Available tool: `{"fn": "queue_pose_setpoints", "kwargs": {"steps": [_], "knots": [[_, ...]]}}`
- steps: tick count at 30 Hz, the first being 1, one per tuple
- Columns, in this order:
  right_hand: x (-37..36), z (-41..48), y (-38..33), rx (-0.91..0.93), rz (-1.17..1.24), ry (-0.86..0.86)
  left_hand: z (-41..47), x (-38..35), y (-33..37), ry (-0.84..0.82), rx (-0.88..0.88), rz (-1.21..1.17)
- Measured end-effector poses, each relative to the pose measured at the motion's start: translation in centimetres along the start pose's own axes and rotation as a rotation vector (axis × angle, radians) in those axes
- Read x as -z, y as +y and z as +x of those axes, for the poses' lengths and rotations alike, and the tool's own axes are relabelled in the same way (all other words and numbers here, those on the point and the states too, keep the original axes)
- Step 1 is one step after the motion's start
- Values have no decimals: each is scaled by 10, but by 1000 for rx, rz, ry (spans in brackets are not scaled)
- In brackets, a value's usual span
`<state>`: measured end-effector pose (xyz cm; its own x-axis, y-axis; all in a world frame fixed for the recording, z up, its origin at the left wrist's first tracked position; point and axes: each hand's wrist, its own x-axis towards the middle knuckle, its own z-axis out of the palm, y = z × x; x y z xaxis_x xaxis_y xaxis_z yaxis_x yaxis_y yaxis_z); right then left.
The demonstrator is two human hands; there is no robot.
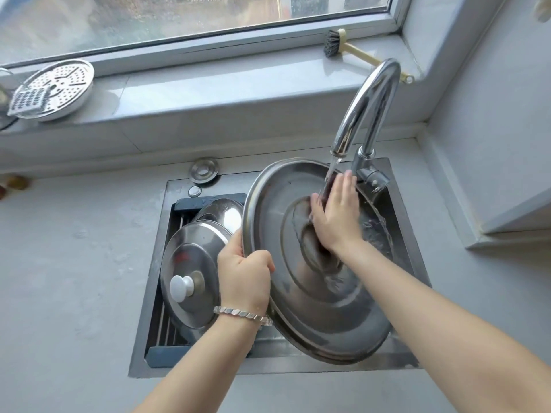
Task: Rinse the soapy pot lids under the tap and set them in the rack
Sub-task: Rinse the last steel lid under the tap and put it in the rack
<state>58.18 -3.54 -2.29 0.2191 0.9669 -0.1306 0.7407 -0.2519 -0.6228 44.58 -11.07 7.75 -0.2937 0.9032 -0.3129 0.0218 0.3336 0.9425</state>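
**Big steel lid under running tap**

Large round stainless lid (313,296), concentric ridges, wet sheen, tilted over the sink (298,365) below the curved chrome tap (369,105). Left hand (243,278) curls round its left rim. Right hand (335,216) lies flat, fingers together, on its centre in the stream. Smaller shiny lid (190,257), white knob, leans on the rod rack (167,326). Basin mostly hidden.

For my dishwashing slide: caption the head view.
Left hand grips the rim of the large lid; right hand flat on it under the running tap.
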Motion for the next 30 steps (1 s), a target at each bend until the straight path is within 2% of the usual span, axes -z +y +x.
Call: {"fn": "queue_pose_setpoints", "kwargs": {"steps": [4, 8, 10, 11, 13, 15, 16, 17, 18, 19, 20, 21, 23, 27, 30], "knots": [[-2, -11, -34, 408, 51, -107, 5, -4, -1, 32, 46, -68], [-10, -59, -28, 881, 36, -223, 20, 1, 1, 107, 26, -159], [-11, -78, -5, 990, 42, -323, 26, 7, 0, 153, 5, -196], [-9, -82, 10, 981, 66, -349, 28, 10, 0, 185, -10, -174], [0, -81, 39, 781, 191, -238, 29, 14, 2, 229, -28, -116], [8, -70, 66, 280, 293, 31, 26, 14, 6, 215, -39, -55], [10, -63, 80, -25, 298, 84, 25, 13, 9, 196, -42, -19], [11, -56, 90, -320, 337, 22, 24, 12, 11, 180, -38, 12], [10, -51, 97, -557, 474, -103, 23, 10, 12, 162, -28, 30], [8, -47, 103, -728, 690, -224, 22, 9, 12, 142, -10, 36], [10, -43, 106, -828, 889, -273, 21, 8, 11, 113, 13, 30], [14, -39, 109, -870, 1018, -250, 20, 8, 9, 73, 42, 15], [26, -31, 113, -837, 1053, -152, 18, 7, 1, -4, 112, -12], [58, -26, 111, -514, 607, 13, 21, 10, -24, -42, 276, -13], [88, -23, 105, -339, 421, 116, 26, 10, -42, -55, 440, -45]]}}
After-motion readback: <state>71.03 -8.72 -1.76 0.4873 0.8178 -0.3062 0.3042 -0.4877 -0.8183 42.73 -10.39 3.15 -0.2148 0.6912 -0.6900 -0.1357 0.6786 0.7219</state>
